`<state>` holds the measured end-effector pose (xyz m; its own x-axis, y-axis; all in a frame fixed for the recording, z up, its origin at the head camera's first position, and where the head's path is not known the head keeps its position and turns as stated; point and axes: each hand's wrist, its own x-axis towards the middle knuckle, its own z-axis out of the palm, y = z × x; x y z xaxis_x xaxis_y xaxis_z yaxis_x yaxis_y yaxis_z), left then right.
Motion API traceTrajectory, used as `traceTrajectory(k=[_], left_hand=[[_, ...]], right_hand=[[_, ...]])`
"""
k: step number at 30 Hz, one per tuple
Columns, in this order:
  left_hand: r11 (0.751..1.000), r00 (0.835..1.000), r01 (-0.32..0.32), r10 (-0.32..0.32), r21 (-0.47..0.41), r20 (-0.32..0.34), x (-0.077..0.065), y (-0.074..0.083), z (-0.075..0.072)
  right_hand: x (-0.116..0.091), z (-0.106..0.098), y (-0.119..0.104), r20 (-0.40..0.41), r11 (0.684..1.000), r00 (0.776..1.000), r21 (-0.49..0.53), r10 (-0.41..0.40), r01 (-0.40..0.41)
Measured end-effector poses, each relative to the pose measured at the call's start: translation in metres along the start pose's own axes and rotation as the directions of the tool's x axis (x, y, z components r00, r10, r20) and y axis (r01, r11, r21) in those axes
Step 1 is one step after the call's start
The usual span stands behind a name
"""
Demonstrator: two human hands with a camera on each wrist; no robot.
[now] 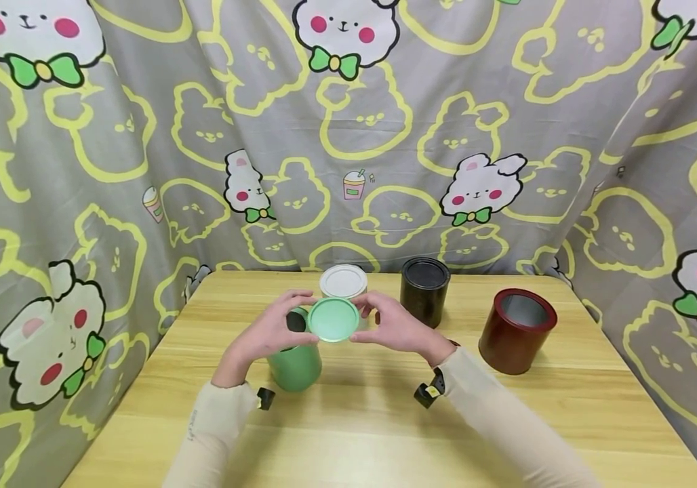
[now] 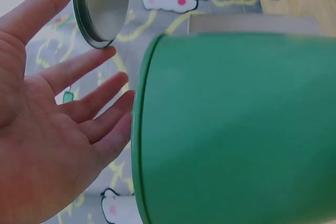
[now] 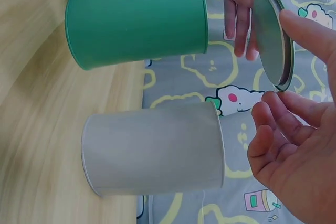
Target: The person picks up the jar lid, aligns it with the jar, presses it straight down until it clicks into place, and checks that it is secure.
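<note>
A round green metal lid (image 1: 333, 320) was held above the wooden bench (image 1: 348, 437), its opposite edges pinched between thumb and fingers by the left hand (image 1: 278, 325) and the right hand (image 1: 399, 327). Near it, an upright green cylindrical can (image 1: 295, 369) was seen uncovered; its contents could not be made out, the opening being partly covered by the left hand. A dark red cylindrical can (image 1: 512, 344) was also uncovered, while the white cylindrical can (image 1: 344, 280) and black cylindrical can (image 1: 424, 301) were topped with lids. The green lid's metallic underside was turned downward, its green face tilted toward the head camera.
</note>
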<state>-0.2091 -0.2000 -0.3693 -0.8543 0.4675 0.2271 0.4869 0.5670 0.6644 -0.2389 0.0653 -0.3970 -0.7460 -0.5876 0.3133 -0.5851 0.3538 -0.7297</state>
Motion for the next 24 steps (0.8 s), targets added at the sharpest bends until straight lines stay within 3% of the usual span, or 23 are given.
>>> traceTrajectory(k=[8,13,24], left_hand=[[0.999,0.999,0.045,-0.045,-0.023,-0.003,-0.005,-0.021,-0.010],[0.999,0.999,0.042,-0.042,-0.027,0.012,-0.006,-0.037,-0.014],[0.984,0.998,0.067,-0.064,-0.164,0.024,-0.013,-0.065,-0.019]], right_hand=[[0.013,0.017,-0.003,-0.027,0.998,1.000,0.066,0.015,-0.013],[0.022,0.028,-0.002,-0.022,0.991,0.999,0.125,0.046,-0.043],[0.034,0.050,0.002,-0.002,0.986,0.997,0.147,0.074,-0.073]])
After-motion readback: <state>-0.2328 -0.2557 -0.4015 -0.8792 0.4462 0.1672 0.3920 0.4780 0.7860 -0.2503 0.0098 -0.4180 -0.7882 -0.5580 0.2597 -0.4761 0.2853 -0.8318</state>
